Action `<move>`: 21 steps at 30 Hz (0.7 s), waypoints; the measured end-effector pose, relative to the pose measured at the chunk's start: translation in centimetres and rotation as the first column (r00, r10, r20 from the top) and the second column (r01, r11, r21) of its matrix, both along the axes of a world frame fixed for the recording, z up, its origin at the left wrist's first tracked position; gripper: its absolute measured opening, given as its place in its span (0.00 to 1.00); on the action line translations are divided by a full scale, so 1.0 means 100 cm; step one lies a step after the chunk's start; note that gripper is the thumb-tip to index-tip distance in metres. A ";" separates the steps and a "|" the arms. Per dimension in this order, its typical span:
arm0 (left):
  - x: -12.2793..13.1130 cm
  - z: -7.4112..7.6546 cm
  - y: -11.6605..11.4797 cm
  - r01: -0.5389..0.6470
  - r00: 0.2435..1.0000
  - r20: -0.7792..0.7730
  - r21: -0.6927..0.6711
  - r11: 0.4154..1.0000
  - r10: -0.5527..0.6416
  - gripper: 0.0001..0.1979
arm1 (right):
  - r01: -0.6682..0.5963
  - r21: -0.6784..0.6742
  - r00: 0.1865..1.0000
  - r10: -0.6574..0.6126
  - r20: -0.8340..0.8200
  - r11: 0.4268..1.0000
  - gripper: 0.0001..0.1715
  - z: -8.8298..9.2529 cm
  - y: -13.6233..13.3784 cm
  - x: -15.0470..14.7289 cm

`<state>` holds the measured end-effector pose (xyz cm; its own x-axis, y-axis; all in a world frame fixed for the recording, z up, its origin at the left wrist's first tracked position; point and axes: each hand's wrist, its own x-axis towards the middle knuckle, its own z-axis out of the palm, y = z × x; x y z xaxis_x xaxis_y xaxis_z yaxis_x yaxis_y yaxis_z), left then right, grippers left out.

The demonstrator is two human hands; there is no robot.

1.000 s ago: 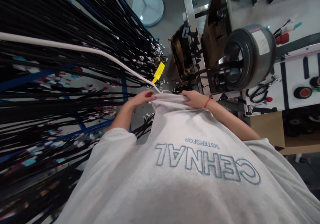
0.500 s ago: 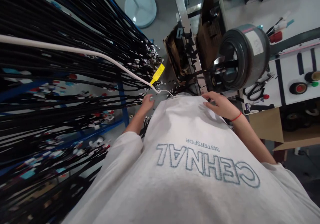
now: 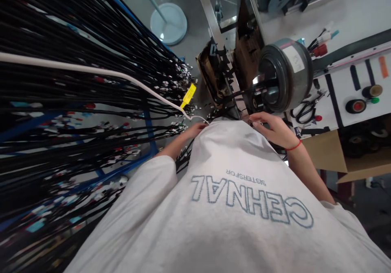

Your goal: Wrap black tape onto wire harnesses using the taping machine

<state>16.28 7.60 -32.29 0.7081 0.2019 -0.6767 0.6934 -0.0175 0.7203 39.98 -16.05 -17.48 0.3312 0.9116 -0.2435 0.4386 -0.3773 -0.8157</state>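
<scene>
My left hand (image 3: 196,130) reaches in beside the front hem of my white shirt (image 3: 226,151). Its fingertips are hidden in shadow there, so what they touch does not show. Just above it runs a thin white cord (image 3: 131,79) carrying a yellow tag (image 3: 188,96). On the other side of the shirt, my right hand (image 3: 273,129) has a red string at its wrist. Its fingers are bent and apart from the thumb, and I make out nothing held. Near its fingertips stands a metal frame bar (image 3: 236,86) hung with black tape pieces.
Bundles of black cables (image 3: 100,49) with small connectors fill the left on a blue rack (image 3: 149,128). At right, a large black tape roll (image 3: 288,75), scissors (image 3: 305,112) and small rolls (image 3: 356,106) lie at the white bench (image 3: 339,96). Below is an open cardboard box (image 3: 325,153).
My left hand has moved right and inward, to the shirt's front edge. My right hand stays in nearly the same place. The surroundings have shifted slightly as the head turned.
</scene>
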 end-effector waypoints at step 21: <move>0.157 0.119 0.082 0.097 0.832 0.360 0.654 0.750 -0.421 0.30 | 0.523 0.371 0.831 -0.556 -0.019 0.768 0.16 0.069 -0.076 0.084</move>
<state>31.94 15.83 -20.44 0.9782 0.1980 -0.0631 0.1824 -0.6721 0.7177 48.35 -23.64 -10.55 0.7983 0.5930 0.1056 0.3234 -0.2741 -0.9057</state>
